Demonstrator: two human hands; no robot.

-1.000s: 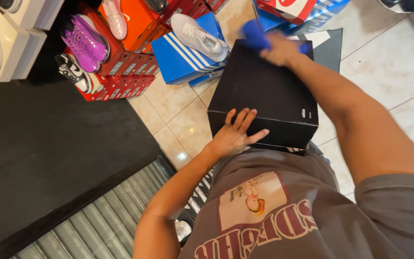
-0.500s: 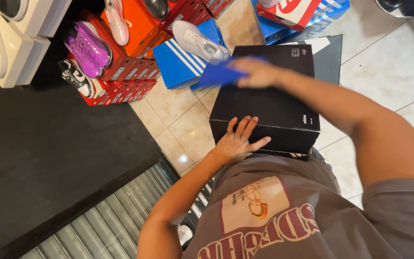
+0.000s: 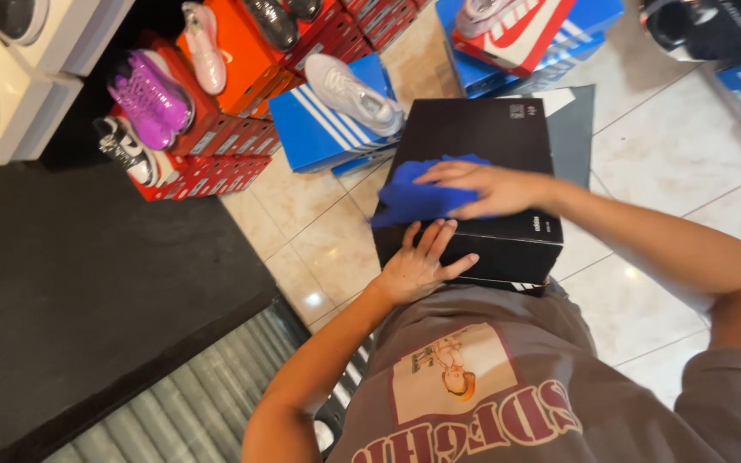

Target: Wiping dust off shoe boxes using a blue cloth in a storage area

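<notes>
Our right hand [image 3: 495,189] lies flat, fingers spread, pressing a blue cloth [image 3: 418,199] onto the lid of a black shoebox [image 3: 473,141]. Nothing is pinched: the palm pins the cloth, which suits wiping a broad flat lid. The cloth sits at the box's near-left part, and one corner hangs past the lid's left edge.

Our left hand [image 3: 422,261] is open too, fingers splayed against the box's near edge and front wall, touching but not wrapping it. We judge it a brace, so the box does not slide under the push of the cloth.

The black shoebox rests on another dark box, just in front of our body and above our brown printed shirt [image 3: 473,386]; held close, it gives both arms leverage. The stack stands on a pale tiled floor [image 3: 671,146].

Beside it, to the left, a blue striped box [image 3: 319,129] carries a white sneaker [image 3: 353,94] on top. Further left, orange and red boxes [image 3: 233,60] bear a pink shoe [image 3: 203,47] and a purple shoe [image 3: 152,94]. One shoe sits on each box, probably as display samples. A dark mat [image 3: 87,283] borders a metal floor grille [image 3: 190,403].
</notes>
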